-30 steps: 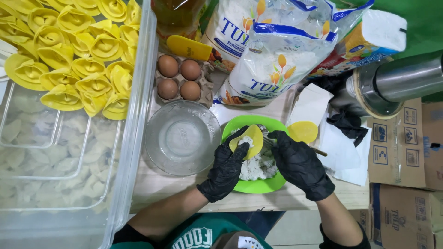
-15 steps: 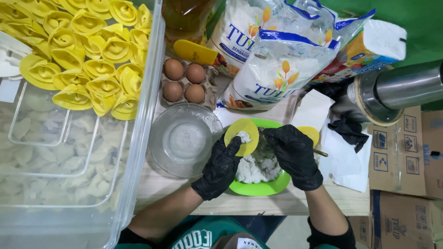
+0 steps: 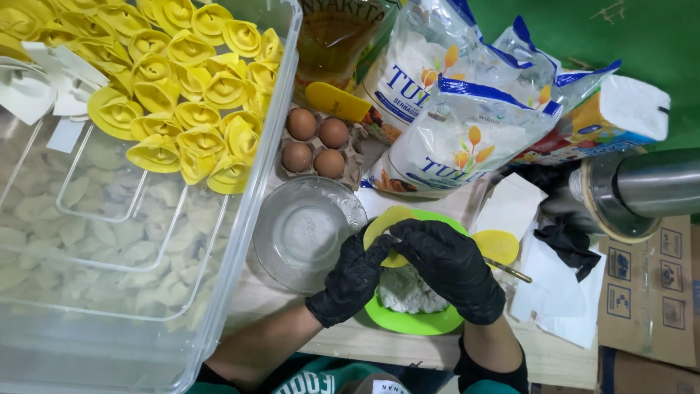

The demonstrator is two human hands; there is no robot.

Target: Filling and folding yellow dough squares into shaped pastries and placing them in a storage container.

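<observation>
Two black-gloved hands, your left hand (image 3: 356, 276) and right hand (image 3: 450, 268), pinch one yellow dough wrapper (image 3: 386, 232) together above the green plate (image 3: 415, 321) of white filling (image 3: 405, 289). It looks thin, soft and tearable, so hold its edges lightly.

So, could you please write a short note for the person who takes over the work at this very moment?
Left hand, black glove: grip closed on the round yellow dough wrapper.
Right hand, black glove: also pinching that wrapper, folding it above the green plastic plate of white filling.
Done: many folded yellow dumplings lie in the clear plastic tub.
Left: a stack of flat yellow wrappers beside the plate, right side.
Nearby: clear glass bowl, four brown eggs.
</observation>
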